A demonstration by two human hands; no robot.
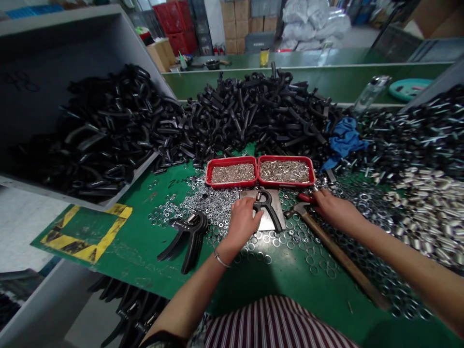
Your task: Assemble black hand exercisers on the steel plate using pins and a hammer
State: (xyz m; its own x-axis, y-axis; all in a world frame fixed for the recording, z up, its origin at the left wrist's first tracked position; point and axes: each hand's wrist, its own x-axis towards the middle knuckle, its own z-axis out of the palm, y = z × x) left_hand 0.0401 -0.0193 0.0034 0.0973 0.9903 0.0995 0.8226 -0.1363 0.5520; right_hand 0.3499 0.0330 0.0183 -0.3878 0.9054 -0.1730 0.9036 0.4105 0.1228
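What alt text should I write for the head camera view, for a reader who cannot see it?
A left hand touches a black hand grip strengthener on a steel plate, while a right hand rests by a wooden-handled hammer. Steel washers, two red trays and black parts surround them.

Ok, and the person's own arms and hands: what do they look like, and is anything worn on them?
The left forearm and right forearm are bare, and the left hand and right hand are ungloved. A thin silver bangle circles the left wrist. Maroon-and-white striped clothing shows below.
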